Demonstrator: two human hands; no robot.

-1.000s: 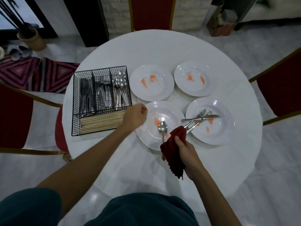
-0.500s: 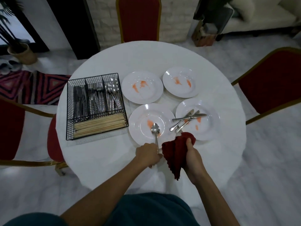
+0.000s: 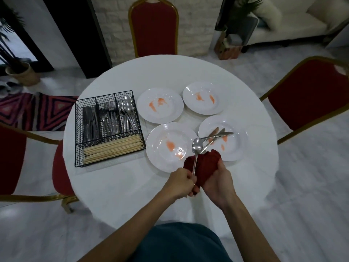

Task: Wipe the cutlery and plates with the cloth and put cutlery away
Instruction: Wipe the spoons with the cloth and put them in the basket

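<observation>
Since half a second earlier the left hand (image 3: 181,183) had lifted the spoon (image 3: 197,146) off the near-left plate (image 3: 156,157). Its handle now lay against the red cloth (image 3: 204,167). The left hand's fingers were clamped round the low end of the handle, and the bowl pointed to 12 o'clock, over the gap between the two near plates. The right hand (image 3: 220,181), at 3 o'clock of the left, had turned more palm-up and gripped the bunched cloth. Cloth and spoon were touching, at the table's (image 3: 132,186) 5 o'clock edge.

The near-right plate (image 3: 238,146) carried loose cutlery (image 3: 219,135) and orange smears. The near-left plate was smeared too, as were the two far plates (image 3: 170,114) (image 3: 204,107).

At the table's 9 o'clock sat the wire basket (image 3: 105,95). It held knives (image 3: 89,125) in the left slot, forks (image 3: 109,120) in the middle and spoons (image 3: 128,114) on the right. Chopsticks (image 3: 113,148) lay across its near compartment.
</observation>
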